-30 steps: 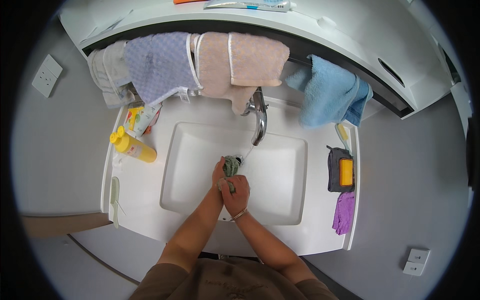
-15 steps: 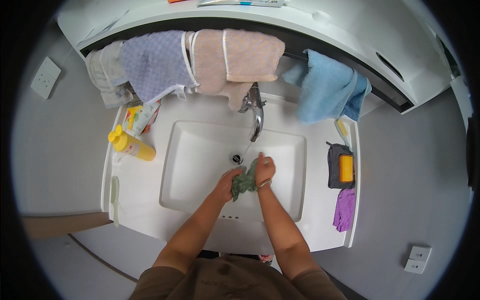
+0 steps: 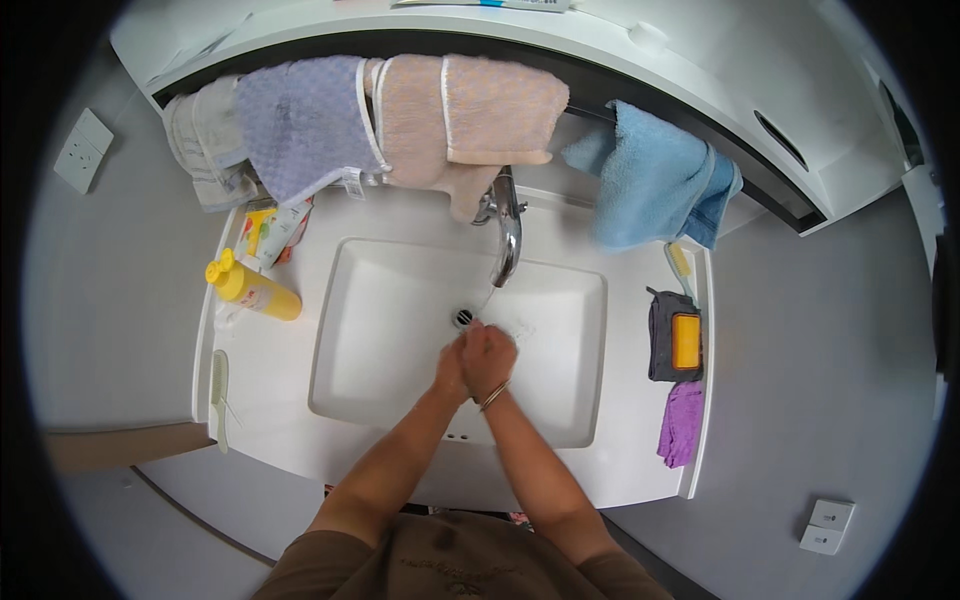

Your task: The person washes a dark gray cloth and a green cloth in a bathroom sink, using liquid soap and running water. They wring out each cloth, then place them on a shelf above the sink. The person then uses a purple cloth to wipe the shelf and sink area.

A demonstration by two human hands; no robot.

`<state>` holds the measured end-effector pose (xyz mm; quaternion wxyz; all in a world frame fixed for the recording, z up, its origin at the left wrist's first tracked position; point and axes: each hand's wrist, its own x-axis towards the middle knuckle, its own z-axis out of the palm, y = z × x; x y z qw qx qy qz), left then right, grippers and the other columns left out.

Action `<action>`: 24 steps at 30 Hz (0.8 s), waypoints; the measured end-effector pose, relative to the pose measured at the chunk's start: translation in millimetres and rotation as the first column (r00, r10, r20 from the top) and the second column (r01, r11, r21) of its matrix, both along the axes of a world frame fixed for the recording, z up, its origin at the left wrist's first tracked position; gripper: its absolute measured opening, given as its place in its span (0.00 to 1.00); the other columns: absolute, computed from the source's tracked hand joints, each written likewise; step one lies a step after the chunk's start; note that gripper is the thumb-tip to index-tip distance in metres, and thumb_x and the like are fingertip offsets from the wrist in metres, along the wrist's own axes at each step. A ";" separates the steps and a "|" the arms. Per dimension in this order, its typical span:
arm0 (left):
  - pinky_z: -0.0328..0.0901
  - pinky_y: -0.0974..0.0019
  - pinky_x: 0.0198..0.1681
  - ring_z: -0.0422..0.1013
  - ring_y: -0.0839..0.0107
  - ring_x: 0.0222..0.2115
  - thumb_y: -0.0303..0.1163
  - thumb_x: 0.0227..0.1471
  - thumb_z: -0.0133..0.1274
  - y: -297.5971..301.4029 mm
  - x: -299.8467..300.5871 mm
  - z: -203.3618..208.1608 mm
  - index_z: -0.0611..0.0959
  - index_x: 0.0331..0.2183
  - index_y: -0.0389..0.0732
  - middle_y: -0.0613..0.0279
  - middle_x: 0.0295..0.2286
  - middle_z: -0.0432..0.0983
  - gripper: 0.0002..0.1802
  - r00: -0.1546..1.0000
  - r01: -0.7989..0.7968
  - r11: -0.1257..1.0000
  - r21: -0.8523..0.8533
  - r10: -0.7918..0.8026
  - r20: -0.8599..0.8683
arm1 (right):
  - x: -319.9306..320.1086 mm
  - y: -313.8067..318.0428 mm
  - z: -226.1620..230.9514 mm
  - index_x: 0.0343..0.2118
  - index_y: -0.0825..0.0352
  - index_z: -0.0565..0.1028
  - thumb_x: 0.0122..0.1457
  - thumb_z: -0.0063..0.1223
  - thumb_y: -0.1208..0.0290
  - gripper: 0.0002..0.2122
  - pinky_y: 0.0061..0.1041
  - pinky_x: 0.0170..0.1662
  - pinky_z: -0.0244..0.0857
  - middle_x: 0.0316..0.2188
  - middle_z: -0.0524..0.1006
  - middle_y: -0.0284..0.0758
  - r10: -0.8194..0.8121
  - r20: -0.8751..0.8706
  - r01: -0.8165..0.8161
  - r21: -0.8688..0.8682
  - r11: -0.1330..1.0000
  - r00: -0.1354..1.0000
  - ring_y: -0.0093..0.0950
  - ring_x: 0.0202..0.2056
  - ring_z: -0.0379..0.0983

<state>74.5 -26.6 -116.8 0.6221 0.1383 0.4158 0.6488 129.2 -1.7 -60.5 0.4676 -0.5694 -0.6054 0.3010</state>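
My left hand [image 3: 452,368] and my right hand [image 3: 491,356] are balled together over the white sink basin [image 3: 380,330], just below the drain [image 3: 463,318]. They close tightly on a small grey-green cloth, which is almost fully hidden between the palms. A thin stream of water runs from the chrome faucet [image 3: 507,235] down to my hands. A bracelet sits on my right wrist.
On the rail above hang a whitish towel [image 3: 205,140], a lilac towel [image 3: 300,120], a peach towel [image 3: 470,110] and a blue towel [image 3: 655,185]. A yellow bottle [image 3: 255,290] lies left of the basin. An orange sponge [image 3: 685,340] and a purple cloth [image 3: 682,422] lie on the right.
The grey-green cloth, visible between my hands before, is now squeezed out of sight. My hands have closed together into one ball near the drain.
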 end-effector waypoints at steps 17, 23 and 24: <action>0.70 0.58 0.40 0.72 0.59 0.36 0.27 0.52 0.45 5.6 -68.7 63.3 0.71 0.40 0.30 0.49 0.36 0.72 0.14 0.986 0.125 0.953 -0.278 -0.087 0.146 | 93.3 33.0 -37.7 0.34 0.67 0.73 0.44 0.58 0.75 0.12 0.28 0.44 0.64 0.44 0.72 0.40 0.363 -0.112 -0.367 -0.506 0.781 0.925 0.33 0.40 0.72; 0.70 0.61 0.36 0.72 0.62 0.32 0.33 0.57 0.42 16.1 -49.6 -10.9 0.73 0.33 0.34 0.53 0.32 0.72 0.12 0.924 0.068 0.994 0.087 -0.096 0.369 | -0.1 -40.0 36.3 0.33 0.66 0.70 0.42 0.57 0.75 0.13 0.30 0.45 0.63 0.38 0.72 0.42 0.265 -0.056 -0.261 0.065 0.963 0.963 0.36 0.40 0.70; 0.70 0.62 0.35 0.72 0.63 0.31 0.35 0.57 0.42 17.7 -43.9 -12.8 0.74 0.32 0.35 0.55 0.31 0.72 0.13 0.881 0.075 0.956 0.284 -0.197 0.429 | -6.9 -41.3 53.1 0.32 0.68 0.70 0.42 0.57 0.74 0.13 0.25 0.43 0.64 0.36 0.72 0.42 0.184 0.006 -0.182 0.188 0.965 0.983 0.30 0.38 0.71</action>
